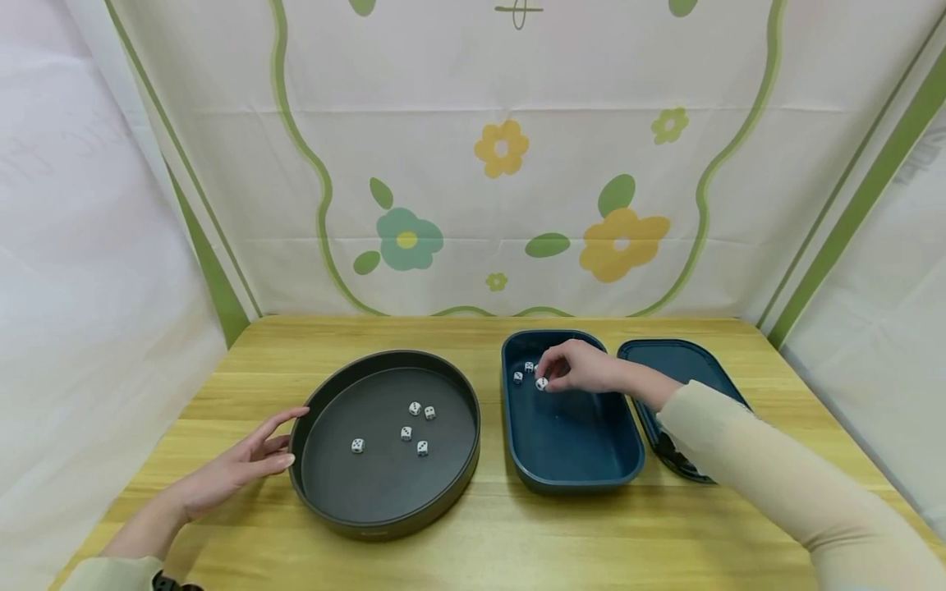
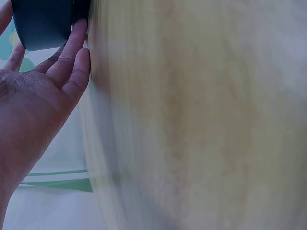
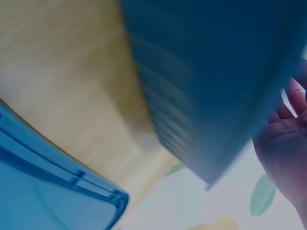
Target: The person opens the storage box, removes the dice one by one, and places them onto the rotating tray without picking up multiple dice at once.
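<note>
Even light brightening the table [image 1: 562, 542], wrist views looking dimmer, the left view blurring wood grain [image 2: 192, 143], blue box [image 3: 206, 72] blurring and casting soft shadow in the right.

Right sleeve [image 1: 783, 476] hides part of lid [image 1: 678, 368]; right wrist view: blue box [image 3: 192, 81] blurred, right fingers [image 3: 298, 98] cut off

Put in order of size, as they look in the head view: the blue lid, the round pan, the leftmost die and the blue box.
1. Round pan
2. Blue box and blue lid, unranked: a sleeve covers part of the lid
3. Leftmost die
</note>
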### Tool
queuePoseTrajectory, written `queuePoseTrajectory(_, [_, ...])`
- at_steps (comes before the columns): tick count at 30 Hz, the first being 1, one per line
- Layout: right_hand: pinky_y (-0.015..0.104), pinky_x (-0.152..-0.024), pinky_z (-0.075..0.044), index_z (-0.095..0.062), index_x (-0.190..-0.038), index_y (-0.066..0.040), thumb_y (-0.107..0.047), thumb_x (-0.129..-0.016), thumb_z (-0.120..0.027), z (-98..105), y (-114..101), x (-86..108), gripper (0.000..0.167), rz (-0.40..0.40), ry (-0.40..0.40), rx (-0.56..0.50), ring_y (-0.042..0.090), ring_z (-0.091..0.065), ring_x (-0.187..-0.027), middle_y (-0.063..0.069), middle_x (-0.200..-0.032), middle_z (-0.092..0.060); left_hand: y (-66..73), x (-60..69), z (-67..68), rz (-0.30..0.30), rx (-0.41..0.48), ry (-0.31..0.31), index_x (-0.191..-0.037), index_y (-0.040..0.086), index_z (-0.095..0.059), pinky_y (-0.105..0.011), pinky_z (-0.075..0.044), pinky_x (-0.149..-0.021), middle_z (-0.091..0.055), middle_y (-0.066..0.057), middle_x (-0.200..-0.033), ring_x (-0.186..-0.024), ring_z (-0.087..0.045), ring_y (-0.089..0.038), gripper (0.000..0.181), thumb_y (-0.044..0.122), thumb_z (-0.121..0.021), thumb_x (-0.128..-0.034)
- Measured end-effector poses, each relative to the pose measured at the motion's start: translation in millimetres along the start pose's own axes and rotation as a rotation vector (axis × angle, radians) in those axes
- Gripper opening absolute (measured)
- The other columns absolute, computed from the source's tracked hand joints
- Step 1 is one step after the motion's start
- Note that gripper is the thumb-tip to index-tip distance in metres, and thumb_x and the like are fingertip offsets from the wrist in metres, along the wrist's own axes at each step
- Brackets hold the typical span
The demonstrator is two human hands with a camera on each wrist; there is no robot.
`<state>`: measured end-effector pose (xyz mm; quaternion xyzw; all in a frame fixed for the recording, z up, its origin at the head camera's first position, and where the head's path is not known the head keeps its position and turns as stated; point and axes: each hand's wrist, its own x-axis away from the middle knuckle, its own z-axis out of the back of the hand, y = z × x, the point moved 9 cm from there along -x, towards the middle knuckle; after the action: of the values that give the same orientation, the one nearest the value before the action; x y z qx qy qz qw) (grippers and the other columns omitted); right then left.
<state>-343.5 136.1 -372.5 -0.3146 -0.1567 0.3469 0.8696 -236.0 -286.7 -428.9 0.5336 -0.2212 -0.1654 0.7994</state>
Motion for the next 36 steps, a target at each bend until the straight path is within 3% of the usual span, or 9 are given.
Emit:
queuePoseTrajectory(7, [0.029, -0.074, -0.052, -0.070, -0.100, -0.007, -0.003, -0.089, -0.069, 8, -30, -7.9, 0.011, 0.047, 0.002, -0.010, 0.014, -0.061, -0.082, -0.001, -0.092, -0.066, -0.4, -1.3, 1.0, 0.008, -0.016, 0.004, -0.156, 0.019, -0.013, -0.032, -0.040, -0.092, -0.008, -0.030, -0.154, -0.135, -0.012, -0.053, 0.063, 0.012, -0.047, -0.1029])
queuePoseTrajectory(11, [0.029, -0.075, -0.052, -0.070, -0.100, -0.007, -0.003, -0.089, -0.068, 6, -49, -16.5, 0.012, 0.086, -0.017, -0.019, 0.015, -0.060, -0.082, -0.002, -0.092, -0.065, -0.9, -2.2, 0.8, 0.004, -0.010, 0.002, -0.156, 0.019, -0.013, -0.029, -0.041, -0.091, -0.008, -0.030, -0.155, -0.136, -0.013, -0.051, 0.063, 0.012, -0.047, -0.1028])
queuePoseTrajectory(15, [0.028, -0.075, -0.052, -0.069, -0.101, -0.007, -0.004, -0.090, -0.068, 1, -65, -26.9, 0.012, 0.115, -0.039, -0.023, 0.014, -0.061, -0.081, -0.001, -0.092, -0.066, -1.5, -3.4, 0.7, -0.001, 0.006, -0.005, -0.156, 0.019, -0.013, -0.024, -0.041, -0.091, -0.009, -0.029, -0.155, -0.136, -0.029, -0.020, 0.063, 0.012, -0.047, -0.1030])
queuePoseTrajectory(18, [0.027, -0.074, -0.052, -0.070, -0.102, -0.007, -0.004, -0.090, -0.068, -5, -74, -35.6, 0.012, 0.136, -0.053, -0.022, 0.013, -0.063, -0.081, 0.000, -0.092, -0.067, -2.0, -4.0, 1.1, -0.005, 0.020, -0.010, -0.156, 0.019, -0.013, -0.023, -0.040, -0.091, -0.009, -0.029, -0.155, -0.123, -0.036, 0.006, 0.063, 0.011, -0.046, -0.1031])
queuePoseTrajectory(23, [0.026, -0.074, -0.052, -0.070, -0.102, -0.007, -0.005, -0.089, -0.069, -19, -86, -51.3, 0.012, 0.173, -0.077, 0.009, 0.013, -0.064, -0.085, -0.003, -0.093, -0.067, -3.2, -3.5, 1.2, 0.000, 0.021, -0.008, -0.156, 0.019, -0.013, -0.024, -0.040, -0.091, -0.008, -0.029, -0.155, -0.118, -0.035, 0.013, 0.063, 0.012, -0.046, -0.1031])
queuePoseTrajectory(26, [0.025, -0.077, -0.050, -0.069, -0.101, -0.011, -0.007, -0.090, -0.070, -30, -92, -61.3, 0.012, 0.173, -0.092, 0.035, 0.010, -0.062, -0.087, -0.006, -0.094, -0.065, -4.1, -3.0, 1.2, 0.011, 0.010, -0.006, -0.156, 0.020, -0.013, -0.027, -0.040, -0.092, -0.009, -0.028, -0.155, -0.122, -0.035, 0.008, 0.063, 0.012, -0.046, -0.1031])
queuePoseTrajectory(30, [0.026, -0.076, -0.049, -0.069, -0.100, -0.013, -0.009, -0.089, -0.071, -45, -98, -73.1, 0.011, 0.161, -0.117, 0.044, 0.008, -0.061, -0.085, -0.008, -0.093, -0.065, -3.2, -2.2, 1.1, 0.016, -0.017, 0.003, -0.156, 0.020, -0.013, -0.038, -0.039, -0.095, -0.011, -0.029, -0.155, -0.137, -0.027, -0.026, 0.063, 0.013, -0.047, -0.1030])
queuePoseTrajectory(33, [0.025, -0.074, -0.049, -0.069, -0.098, -0.013, -0.009, -0.089, -0.071, -56, -103, -81.0, 0.010, 0.157, -0.139, 0.059, 0.007, -0.060, -0.082, -0.008, -0.091, -0.064, -2.0, -1.5, 0.8, 0.013, -0.026, 0.010, -0.156, 0.020, -0.013, -0.045, -0.037, -0.096, -0.011, -0.030, -0.154, -0.137, -0.015, -0.047, 0.063, 0.013, -0.047, -0.1029])
queuePoseTrajectory(36, [0.023, -0.073, -0.049, -0.069, -0.096, -0.013, -0.008, -0.089, -0.072, -67, -106, -88.1, 0.010, 0.155, -0.156, 0.081, 0.005, -0.059, -0.079, -0.008, -0.089, -0.064, -1.7, -1.1, 0.4, 0.014, -0.025, 0.014, -0.156, 0.020, -0.013, -0.047, -0.037, -0.096, -0.011, -0.030, -0.154, -0.136, -0.012, -0.051, 0.063, 0.013, -0.047, -0.1028])
